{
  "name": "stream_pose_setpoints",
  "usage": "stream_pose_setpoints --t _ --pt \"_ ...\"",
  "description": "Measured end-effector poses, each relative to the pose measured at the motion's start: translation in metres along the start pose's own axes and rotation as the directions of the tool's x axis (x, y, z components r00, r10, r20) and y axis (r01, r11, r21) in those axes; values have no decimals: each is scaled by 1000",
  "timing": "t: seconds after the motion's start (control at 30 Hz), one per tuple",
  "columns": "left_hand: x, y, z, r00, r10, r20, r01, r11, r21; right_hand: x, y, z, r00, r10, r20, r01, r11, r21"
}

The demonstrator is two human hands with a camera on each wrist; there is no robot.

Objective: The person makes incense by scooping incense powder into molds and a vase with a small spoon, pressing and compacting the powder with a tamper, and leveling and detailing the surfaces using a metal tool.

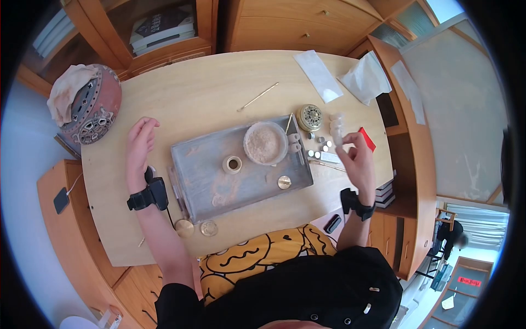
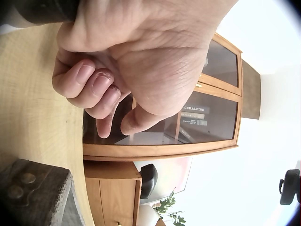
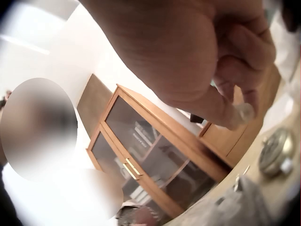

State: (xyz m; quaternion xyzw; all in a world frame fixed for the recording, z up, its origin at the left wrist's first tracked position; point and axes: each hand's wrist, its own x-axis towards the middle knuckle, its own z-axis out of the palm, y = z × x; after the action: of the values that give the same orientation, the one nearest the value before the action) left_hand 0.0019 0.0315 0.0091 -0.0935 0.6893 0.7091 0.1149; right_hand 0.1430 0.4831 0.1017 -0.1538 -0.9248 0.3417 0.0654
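My right hand (image 1: 359, 164) is over the right side of the table, with thumb and forefinger pinching a small clear plastic piece (image 3: 243, 113). Beside those fingertips a row of clear, rounded containers (image 1: 336, 125) overlaps the table in the head view. My left hand (image 1: 141, 145) hangs loosely curled left of the tray, holding nothing. On the grey wooden tray (image 1: 203, 189) are a white bowl of pale powder (image 1: 264, 142), a small brass-rimmed pot (image 1: 232, 164) and a round brass piece (image 1: 284, 182).
Right of the tray sit a pierced brass burner (image 1: 310, 117), several small lidded jars and a red packet (image 1: 367, 139). A thin brass stick (image 1: 257, 97) lies behind the tray. A reddish openwork pot (image 1: 104, 98) with a cloth stands far left. Two brass discs lie near the front edge.
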Motion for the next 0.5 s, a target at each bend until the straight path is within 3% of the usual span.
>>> stream_pose_setpoints --t 0.03,0.07,0.13,0.17,0.2,0.27,0.5 --pt "0 0 0 1000 3 8 -3 1000 2 1 0 -10 999 38 13 -35 982 -188" --pt "0 -1 -1 1000 2 13 -2 1000 1 3 15 -15 999 42 10 -39 981 -190" --pt "1 -1 -1 1000 -3 -8 3 1000 12 6 49 -18 971 -236 45 235 891 -389" --pt "1 0 0 1000 2 -3 -2 1000 14 5 42 -17 993 -118 25 116 879 -462" --pt "0 1 1 1000 9 -11 -8 1000 22 5 37 -15 993 -119 19 114 880 -461" --pt "-1 2 0 1000 15 -18 -15 999 31 9 32 -12 999 25 37 0 830 -557" --pt "-2 3 1 1000 7 -17 -7 1000 14 30 41 -4 994 93 61 -36 789 -614"
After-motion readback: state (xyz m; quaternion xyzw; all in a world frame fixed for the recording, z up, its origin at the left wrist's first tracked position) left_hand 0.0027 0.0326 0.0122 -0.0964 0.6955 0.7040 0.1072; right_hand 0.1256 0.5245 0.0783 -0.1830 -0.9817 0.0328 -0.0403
